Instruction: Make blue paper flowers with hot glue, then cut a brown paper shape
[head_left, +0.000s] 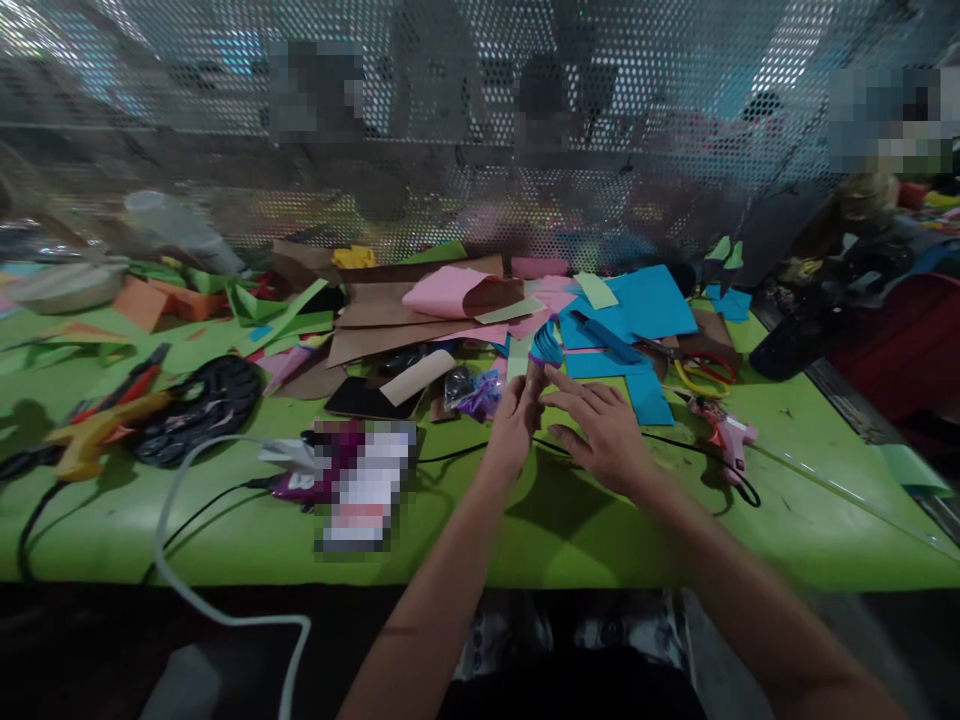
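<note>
My left hand (517, 410) is closed around the lower end of a small blue fringed paper piece with a purple band (547, 345), which points up and away from me. Just to its right is my right hand (600, 425), fingers stretched out and apart. Its index fingertip is close to the base of the piece; whether it touches I cannot tell. A bundle of purple ribbon (480, 395) in clear plastic lies left of my left hand. Beyond both hands are sheets of blue paper (660, 305) and a folded pink sheet (442, 290).
A pink glue gun (731, 440) and yellow-and-red-handled scissors (705, 375) lie to the right. On the left are a yellow glue gun (97, 435), a round black object (199, 410), a phone (367, 490) and a white cable (161, 520). A perforated metal panel (450, 200) stands behind.
</note>
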